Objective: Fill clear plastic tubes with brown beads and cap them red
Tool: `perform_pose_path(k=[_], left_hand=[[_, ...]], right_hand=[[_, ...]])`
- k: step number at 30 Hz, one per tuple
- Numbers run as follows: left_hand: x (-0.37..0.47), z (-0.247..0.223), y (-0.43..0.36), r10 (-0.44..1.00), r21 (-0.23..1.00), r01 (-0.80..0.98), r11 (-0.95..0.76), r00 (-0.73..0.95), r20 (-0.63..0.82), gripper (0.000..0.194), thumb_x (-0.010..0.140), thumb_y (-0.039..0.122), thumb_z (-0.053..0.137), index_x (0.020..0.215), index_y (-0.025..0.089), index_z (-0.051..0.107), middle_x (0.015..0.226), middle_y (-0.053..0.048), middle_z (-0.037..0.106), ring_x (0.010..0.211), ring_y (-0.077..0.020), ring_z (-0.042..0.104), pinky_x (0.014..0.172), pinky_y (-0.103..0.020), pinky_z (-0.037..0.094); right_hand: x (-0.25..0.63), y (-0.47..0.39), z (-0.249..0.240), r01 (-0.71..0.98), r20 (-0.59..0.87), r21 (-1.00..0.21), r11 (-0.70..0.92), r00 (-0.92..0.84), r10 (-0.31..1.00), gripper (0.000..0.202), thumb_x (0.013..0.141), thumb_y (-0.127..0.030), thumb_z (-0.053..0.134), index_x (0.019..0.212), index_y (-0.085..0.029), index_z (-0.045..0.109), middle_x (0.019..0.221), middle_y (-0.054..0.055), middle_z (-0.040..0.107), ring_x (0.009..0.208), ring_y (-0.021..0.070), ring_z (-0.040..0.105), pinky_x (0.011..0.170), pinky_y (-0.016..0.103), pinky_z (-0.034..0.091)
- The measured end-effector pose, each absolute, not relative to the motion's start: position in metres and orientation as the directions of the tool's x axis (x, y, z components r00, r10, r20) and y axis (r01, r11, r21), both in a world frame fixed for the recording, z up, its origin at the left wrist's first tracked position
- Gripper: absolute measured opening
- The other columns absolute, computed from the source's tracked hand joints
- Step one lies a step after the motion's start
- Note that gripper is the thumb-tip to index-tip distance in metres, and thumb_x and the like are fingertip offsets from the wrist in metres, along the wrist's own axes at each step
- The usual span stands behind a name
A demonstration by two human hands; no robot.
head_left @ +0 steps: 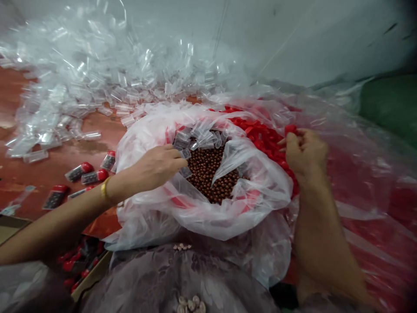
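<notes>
Half curls left hand (pixel 158 166) over left edge of bag (pixel 211 221), by tubes (pixel 204 137); cannot tell its grip. Pinches cap (pixel 290 128) in right hand (pixel 306 152) beyond right edge.

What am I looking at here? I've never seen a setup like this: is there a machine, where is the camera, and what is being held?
There is no machine here, just a person's two bare hands. The single picture comes from a camera worn on the head, looking forward and down, so the arms reach in from below.

Between the hands sits an open white plastic bag holding small brown beads and some clear tubes. The right hand pinches a red cap beside a heap of more red pieces. The left hand is at the tubes in the bag; whether it grips one, I can't tell.

On the orange-red surface lie a large pile of clear tubes and several filled, red-capped tubes.
</notes>
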State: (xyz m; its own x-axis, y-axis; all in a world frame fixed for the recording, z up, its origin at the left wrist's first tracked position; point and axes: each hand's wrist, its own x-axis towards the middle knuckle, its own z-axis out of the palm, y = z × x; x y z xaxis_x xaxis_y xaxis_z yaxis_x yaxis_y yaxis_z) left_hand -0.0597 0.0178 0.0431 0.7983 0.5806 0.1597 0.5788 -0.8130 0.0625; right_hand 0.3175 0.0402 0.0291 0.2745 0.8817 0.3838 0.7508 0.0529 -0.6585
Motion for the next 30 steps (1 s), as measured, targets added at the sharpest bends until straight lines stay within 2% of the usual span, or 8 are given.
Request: perform_pose_path(k=[5, 11, 13, 16, 20, 24, 27, 30], left_hand=[[-0.018, 0.023, 0.054, 0.417, 0.111, 0.424, -0.899, 0.906, -0.078, 0.017, 0.078, 0.011, 0.061, 0.088, 0.018, 0.072, 0.091, -0.008, 0.072, 0.089, -0.0198, 0.062, 0.075, -0.028, 0.044], [0.016, 0.017, 0.052, 0.525, -0.002, 0.547, -0.837, 0.802, -0.286, 0.026, 0.08, 0.001, 0.05, 0.085, 0.01, 0.074, 0.089, -0.017, 0.073, 0.084, -0.0242, 0.068, 0.069, -0.03, 0.047], [0.032, 0.014, 0.053, 0.558, 0.032, 0.599, -0.8, 0.764, -0.325, 0.025, 0.077, 0.0, 0.052, 0.086, 0.009, 0.074, 0.089, -0.018, 0.073, 0.085, -0.026, 0.069, 0.069, -0.03, 0.048], [0.053, 0.001, 0.062, 0.607, 0.153, 0.664, -0.732, 0.737, -0.297, 0.022, 0.072, 0.001, 0.057, 0.085, 0.008, 0.073, 0.087, -0.018, 0.073, 0.087, -0.0275, 0.069, 0.072, -0.029, 0.049], [0.06, -0.016, 0.078, 0.711, 0.442, 0.719, -0.537, 0.668, -0.221, 0.014, 0.065, 0.009, 0.063, 0.078, 0.009, 0.07, 0.08, -0.014, 0.071, 0.082, -0.0269, 0.068, 0.071, -0.029, 0.049], [0.051, -0.019, 0.083, 0.762, 0.651, 0.664, -0.367, 0.616, -0.199, 0.017, 0.075, 0.021, 0.061, 0.089, 0.012, 0.065, 0.073, -0.003, 0.066, 0.064, -0.0152, 0.062, 0.062, -0.024, 0.047], [0.043, -0.016, 0.08, 0.754, 0.938, 0.337, -0.08, 0.636, -0.164, 0.02, 0.072, 0.016, 0.064, 0.091, 0.013, 0.058, 0.076, 0.003, 0.063, 0.065, -0.0078, 0.057, 0.065, -0.019, 0.046], [0.035, -0.012, 0.075, 0.742, 0.981, -0.027, 0.194, 0.658, -0.129, 0.029, 0.06, 0.01, 0.074, 0.083, 0.013, 0.057, 0.079, 0.004, 0.062, 0.073, -0.0071, 0.057, 0.076, -0.022, 0.045]], right_hand=[[0.241, -0.009, 0.039, 0.482, 0.415, -0.839, 0.252, 0.267, 0.87, 0.015, 0.086, -0.036, 0.054, 0.093, -0.023, 0.058, 0.063, -0.002, 0.057, 0.047, 0.0131, 0.048, 0.048, 0.029, 0.04], [0.203, -0.019, 0.004, 0.222, 0.273, -0.948, 0.227, 0.203, 0.94, 0.02, 0.085, -0.039, 0.053, 0.093, -0.022, 0.058, 0.058, -0.005, 0.052, 0.043, 0.0091, 0.044, 0.042, 0.024, 0.038], [0.203, -0.016, -0.005, 0.141, 0.199, -0.975, 0.172, 0.21, 0.957, 0.021, 0.084, -0.04, 0.054, 0.092, -0.021, 0.059, 0.058, -0.006, 0.052, 0.041, 0.0081, 0.043, 0.041, 0.023, 0.037], [0.206, -0.014, -0.009, 0.064, 0.135, -0.99, 0.123, 0.246, 0.96, 0.021, 0.082, -0.039, 0.056, 0.092, -0.02, 0.06, 0.059, -0.006, 0.053, 0.041, 0.0073, 0.044, 0.04, 0.021, 0.036], [0.209, -0.013, -0.007, -0.004, 0.104, -0.994, 0.11, 0.3, 0.948, 0.023, 0.08, -0.041, 0.057, 0.091, -0.02, 0.06, 0.059, -0.006, 0.054, 0.041, 0.0075, 0.043, 0.039, 0.021, 0.035], [0.21, -0.012, -0.007, -0.025, 0.09, -0.994, 0.103, 0.305, 0.948, 0.024, 0.079, -0.041, 0.057, 0.091, -0.02, 0.06, 0.057, -0.006, 0.053, 0.04, 0.0074, 0.041, 0.04, 0.021, 0.035], [0.21, -0.011, -0.008, -0.012, 0.098, -0.994, 0.106, 0.296, 0.95, 0.024, 0.08, -0.041, 0.058, 0.091, -0.02, 0.06, 0.058, -0.006, 0.053, 0.041, 0.0071, 0.041, 0.041, 0.021, 0.035], [0.21, -0.011, -0.011, 0.045, 0.12, -0.993, 0.112, 0.273, 0.954, 0.023, 0.083, -0.041, 0.056, 0.091, -0.02, 0.06, 0.059, -0.006, 0.052, 0.041, 0.0064, 0.041, 0.041, 0.021, 0.035]])
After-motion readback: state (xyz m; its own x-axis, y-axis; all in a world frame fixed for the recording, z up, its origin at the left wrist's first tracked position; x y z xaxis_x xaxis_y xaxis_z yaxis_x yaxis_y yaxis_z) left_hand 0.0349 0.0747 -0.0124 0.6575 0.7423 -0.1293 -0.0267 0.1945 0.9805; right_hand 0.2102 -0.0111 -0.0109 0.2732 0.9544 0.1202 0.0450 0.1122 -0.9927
